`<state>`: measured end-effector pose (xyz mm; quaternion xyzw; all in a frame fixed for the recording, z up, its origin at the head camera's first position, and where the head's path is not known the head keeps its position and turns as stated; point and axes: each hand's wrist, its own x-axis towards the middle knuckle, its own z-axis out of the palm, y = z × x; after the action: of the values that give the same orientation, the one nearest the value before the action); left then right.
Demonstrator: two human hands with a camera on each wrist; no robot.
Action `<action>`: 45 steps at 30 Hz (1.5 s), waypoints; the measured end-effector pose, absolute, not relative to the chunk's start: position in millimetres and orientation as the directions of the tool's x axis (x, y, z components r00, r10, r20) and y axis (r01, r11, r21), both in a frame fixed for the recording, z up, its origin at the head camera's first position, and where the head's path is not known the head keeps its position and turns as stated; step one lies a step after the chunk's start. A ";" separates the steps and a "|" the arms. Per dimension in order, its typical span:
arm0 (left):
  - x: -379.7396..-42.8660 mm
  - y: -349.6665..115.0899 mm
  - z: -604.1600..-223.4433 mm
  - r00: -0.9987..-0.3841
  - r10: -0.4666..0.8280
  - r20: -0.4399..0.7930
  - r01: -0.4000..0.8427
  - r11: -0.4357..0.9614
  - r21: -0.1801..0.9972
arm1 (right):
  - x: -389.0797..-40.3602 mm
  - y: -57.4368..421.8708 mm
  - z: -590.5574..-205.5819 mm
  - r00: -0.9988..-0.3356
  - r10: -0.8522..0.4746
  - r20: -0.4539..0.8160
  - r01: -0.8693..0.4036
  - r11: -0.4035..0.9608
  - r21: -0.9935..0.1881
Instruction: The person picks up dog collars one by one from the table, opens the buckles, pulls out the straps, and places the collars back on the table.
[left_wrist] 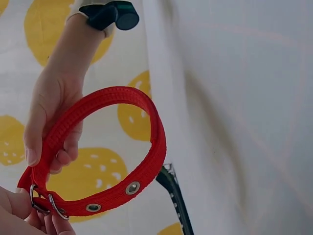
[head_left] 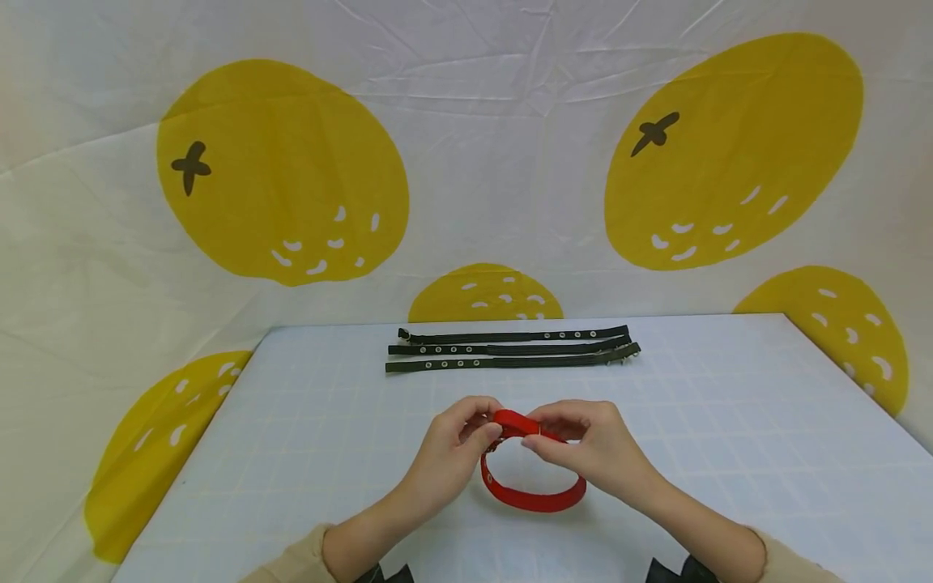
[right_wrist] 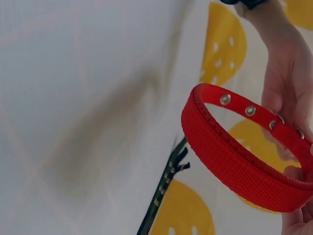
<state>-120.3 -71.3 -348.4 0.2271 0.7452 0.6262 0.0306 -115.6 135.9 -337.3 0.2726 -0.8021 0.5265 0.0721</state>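
Both hands hold a red collar (head_left: pixel 535 500) above the table, its band bent round into a loop. Thumb and fingers of my left hand (head_left: pixel 452 445) pinch it by the metal buckle (left_wrist: pixel 39 203), next to a D-shaped ring (left_wrist: pixel 58 207). On the opposite side, my right hand (head_left: pixel 601 444) pinches the strap between thumb and fingers. Metal eyelets show along the band in both wrist views; the left wrist view also shows a doubled strap end near the buckle. Whether the strap's tip is fully through the buckle cannot be made out.
Three dark collars, a rear one (head_left: pixel 503 336), a middle one (head_left: pixel 510 351) and a front one (head_left: pixel 510 363), lie side by side towards the back of the white table (head_left: pixel 291 453). A white cloth with yellow fruit prints (head_left: pixel 510 162) hangs behind.
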 end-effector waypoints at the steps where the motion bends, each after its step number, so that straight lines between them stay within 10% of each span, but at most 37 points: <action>1: -119.9 -70.9 -347.9 -0.902 0.373 0.218 0.271 0.094 0.958 | -115.4 135.6 -337.4 -0.847 -0.351 0.400 -0.505 0.295 -0.811; 7: -117.8 -69.9 -343.2 -0.927 0.335 0.166 0.189 0.039 0.981 | -115.2 135.4 -337.8 -0.892 -0.307 0.332 -0.421 0.292 -0.859; 23: -122.5 -75.3 -342.6 -0.806 0.313 0.502 0.586 0.303 0.752 | -121.8 134.4 -325.5 -0.890 -0.346 0.298 -0.410 0.317 -0.855; 31: -125.8 -72.3 -345.3 -0.736 0.346 0.582 0.677 0.352 0.646 | -125.2 129.0 -311.6 -0.949 -0.313 0.045 -0.063 0.047 -0.997; 45: -127.3 -81.7 -352.3 -0.698 0.321 0.640 0.714 0.372 0.593 | -122.9 142.8 -313.0 -0.913 -0.390 0.121 -0.076 -0.129 -0.989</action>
<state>-127.3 -81.7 -352.3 0.3234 0.7998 0.4578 -0.2149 -122.9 142.8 -313.0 0.1791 -0.6511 0.7297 -0.1076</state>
